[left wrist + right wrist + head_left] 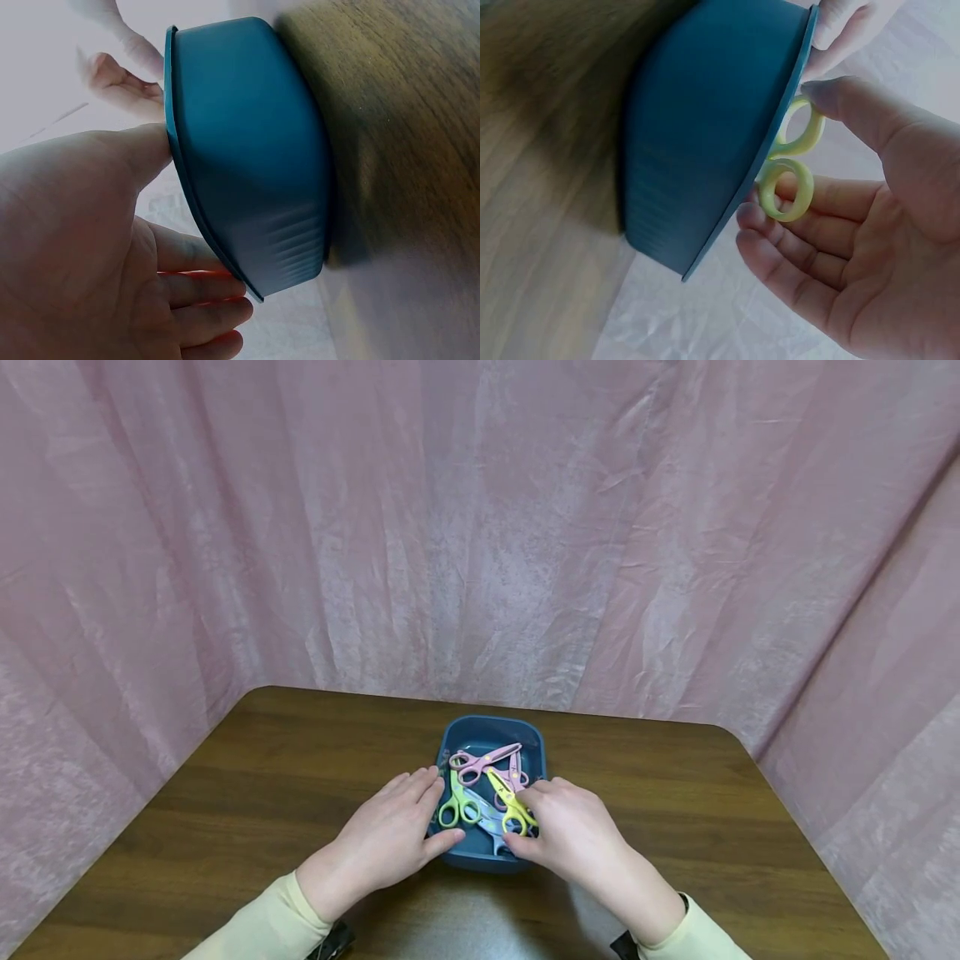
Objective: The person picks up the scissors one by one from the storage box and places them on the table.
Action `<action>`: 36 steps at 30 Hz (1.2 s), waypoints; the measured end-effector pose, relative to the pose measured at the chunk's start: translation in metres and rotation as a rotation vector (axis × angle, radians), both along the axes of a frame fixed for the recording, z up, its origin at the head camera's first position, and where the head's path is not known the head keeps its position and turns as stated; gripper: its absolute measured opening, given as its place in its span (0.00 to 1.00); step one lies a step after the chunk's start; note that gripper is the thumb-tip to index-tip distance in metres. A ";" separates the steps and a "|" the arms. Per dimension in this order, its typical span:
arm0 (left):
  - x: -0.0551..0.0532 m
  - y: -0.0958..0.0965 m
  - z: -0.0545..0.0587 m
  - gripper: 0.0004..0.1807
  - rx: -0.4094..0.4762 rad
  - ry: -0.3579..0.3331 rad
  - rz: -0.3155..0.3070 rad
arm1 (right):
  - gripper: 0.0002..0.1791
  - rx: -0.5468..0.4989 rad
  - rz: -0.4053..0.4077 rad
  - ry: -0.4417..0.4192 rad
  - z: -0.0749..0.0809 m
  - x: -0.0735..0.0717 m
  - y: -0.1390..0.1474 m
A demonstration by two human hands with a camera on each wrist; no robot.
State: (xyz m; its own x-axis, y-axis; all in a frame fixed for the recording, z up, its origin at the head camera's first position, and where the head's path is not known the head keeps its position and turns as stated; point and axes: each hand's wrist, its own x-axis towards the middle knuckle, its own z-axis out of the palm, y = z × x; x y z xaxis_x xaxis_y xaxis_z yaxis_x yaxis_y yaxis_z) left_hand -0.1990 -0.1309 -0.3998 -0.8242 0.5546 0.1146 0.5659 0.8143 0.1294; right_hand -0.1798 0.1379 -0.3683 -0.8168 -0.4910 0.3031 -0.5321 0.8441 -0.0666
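Note:
A dark blue plastic bin (pixel 491 862) holds several small pairs of scissors. My right hand (pixel 573 827) is at the bin's right side and pinches yellow scissors (pixel 497 782) by their handles. In the right wrist view the thumb lies against one yellow handle loop (pixel 808 140), with fingers behind the other. On the opposite side, my left hand (pixel 390 831) rests along the rim, thumb at the near left corner and fingers extended. Green scissors (pixel 455 788) lie beside the left fingers. Pink scissors (pixel 491 758) lie toward the back, and light blue scissors (pixel 482 812) lie under the yellow pair.
The bin stands on a brown wooden table (pixel 322 760) with rounded back corners. Pink curtains (pixel 495 543) hang behind the table and along both sides. Pale yellow sleeves (pixel 273 918) cover both forearms, and dark wrist straps show near the cuffs.

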 end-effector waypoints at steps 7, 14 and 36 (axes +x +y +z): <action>0.000 0.000 0.001 0.46 0.004 -0.019 0.007 | 0.23 -0.037 -0.002 0.060 -0.006 0.002 0.010; 0.000 0.000 0.001 0.46 0.004 -0.024 0.004 | 0.25 -0.077 -0.023 0.108 -0.015 0.002 0.024; 0.002 -0.002 0.001 0.45 0.016 -0.006 -0.014 | 0.20 -0.125 -0.126 0.175 -0.031 -0.005 0.073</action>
State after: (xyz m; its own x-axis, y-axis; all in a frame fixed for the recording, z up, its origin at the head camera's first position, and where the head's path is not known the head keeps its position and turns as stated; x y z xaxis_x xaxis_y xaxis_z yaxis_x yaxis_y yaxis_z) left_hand -0.1973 -0.1326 -0.3985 -0.8171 0.5641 0.1190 0.5764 0.8041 0.1456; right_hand -0.1851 0.2107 -0.3989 -0.7991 -0.3382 0.4971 -0.4354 0.8957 -0.0906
